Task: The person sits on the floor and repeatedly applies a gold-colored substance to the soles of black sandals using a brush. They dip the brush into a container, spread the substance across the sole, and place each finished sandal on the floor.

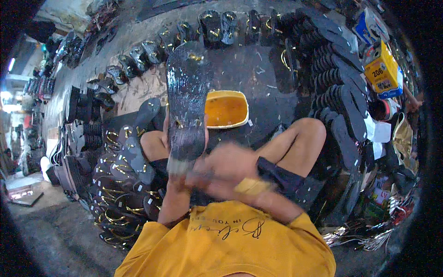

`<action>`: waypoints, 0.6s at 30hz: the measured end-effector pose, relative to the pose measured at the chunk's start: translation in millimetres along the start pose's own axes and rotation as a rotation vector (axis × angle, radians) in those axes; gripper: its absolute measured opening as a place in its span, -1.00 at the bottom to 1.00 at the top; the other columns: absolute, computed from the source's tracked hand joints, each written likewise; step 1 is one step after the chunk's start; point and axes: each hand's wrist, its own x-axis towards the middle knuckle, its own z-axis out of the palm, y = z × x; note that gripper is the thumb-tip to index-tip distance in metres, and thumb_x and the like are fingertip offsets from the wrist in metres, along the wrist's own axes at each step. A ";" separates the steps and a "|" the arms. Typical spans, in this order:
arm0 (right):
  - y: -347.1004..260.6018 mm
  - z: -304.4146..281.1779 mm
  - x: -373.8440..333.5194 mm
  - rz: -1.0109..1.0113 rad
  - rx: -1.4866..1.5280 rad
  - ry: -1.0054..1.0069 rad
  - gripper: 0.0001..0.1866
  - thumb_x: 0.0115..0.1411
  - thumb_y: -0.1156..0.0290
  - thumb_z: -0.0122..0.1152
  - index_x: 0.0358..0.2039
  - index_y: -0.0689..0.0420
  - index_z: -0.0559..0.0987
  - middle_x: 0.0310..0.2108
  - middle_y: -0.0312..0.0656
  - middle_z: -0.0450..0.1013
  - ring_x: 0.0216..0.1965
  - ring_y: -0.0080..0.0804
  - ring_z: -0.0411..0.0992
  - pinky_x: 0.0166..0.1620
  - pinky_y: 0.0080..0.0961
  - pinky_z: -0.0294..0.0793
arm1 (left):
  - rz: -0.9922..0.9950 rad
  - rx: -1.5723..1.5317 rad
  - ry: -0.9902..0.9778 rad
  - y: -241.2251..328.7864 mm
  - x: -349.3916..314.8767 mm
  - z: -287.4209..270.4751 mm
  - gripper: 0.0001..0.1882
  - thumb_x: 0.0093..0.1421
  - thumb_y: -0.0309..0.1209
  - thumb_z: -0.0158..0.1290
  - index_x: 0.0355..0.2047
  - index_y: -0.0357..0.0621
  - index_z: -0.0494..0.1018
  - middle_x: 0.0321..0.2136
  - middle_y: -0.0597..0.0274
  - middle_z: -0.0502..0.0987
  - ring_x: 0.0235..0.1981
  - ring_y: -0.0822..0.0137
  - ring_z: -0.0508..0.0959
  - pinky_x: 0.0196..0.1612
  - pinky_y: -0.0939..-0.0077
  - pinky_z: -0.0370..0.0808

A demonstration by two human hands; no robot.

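Observation:
My left hand (206,133) is closed around a black shoe sole (189,101), held upright above my lap from underneath, with fingers showing at its edges. The sole's face is wet and glossy, and small gold-coloured strap ends show on it. Close to the sole's lower end, my right hand (230,161) is smeared by motion. It appears to grip a brush-like tool (253,186) with a dark part and a pale yellow end; its exact shape is blurred. Just beyond my hands stands a white-rimmed tub (248,111) of amber liquid.
Stacked dark soles (339,106) form a wall on the right. Sandal pieces with gold straps (122,184) are piled at my left. Glossy soles (210,27) stand in an arc at the back. A yellow and blue can (383,71) sits at far right.

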 end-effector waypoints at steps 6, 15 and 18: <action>-12.4 -8.6 22.1 0.327 0.378 0.293 -0.74 0.07 0.27 0.57 -0.30 0.13 0.72 -0.34 -0.14 0.68 -0.34 -0.23 0.67 -0.19 -0.37 0.63 | -0.533 -1.329 -0.085 5.6 2.5 -7.9 -0.44 0.42 -0.19 0.02 0.33 -0.18 0.27 0.10 0.04 0.56 0.06 0.17 0.61 0.19 0.15 0.54; -4.9 -1.2 31.3 0.153 0.005 0.423 -0.66 0.00 0.34 0.64 -0.30 0.22 0.68 -0.38 -0.20 0.65 -0.36 -0.54 0.59 -0.27 -0.53 0.57 | -0.622 -1.590 -0.028 12.3 -2.4 6.2 -0.47 0.52 -0.03 -0.25 0.23 -0.13 0.40 0.06 0.06 0.58 0.08 0.10 0.58 0.27 0.09 0.45; -5.1 6.7 32.1 0.417 0.057 0.403 -0.67 -0.01 0.38 0.63 -0.32 0.25 0.66 -0.41 -0.20 0.63 -0.36 -0.53 0.59 -0.24 -0.52 0.57 | -0.499 -1.676 -0.112 3.1 2.1 2.6 -0.49 0.52 -0.04 -0.19 0.22 -0.15 0.42 0.00 0.12 0.60 0.01 0.16 0.61 0.20 0.23 0.52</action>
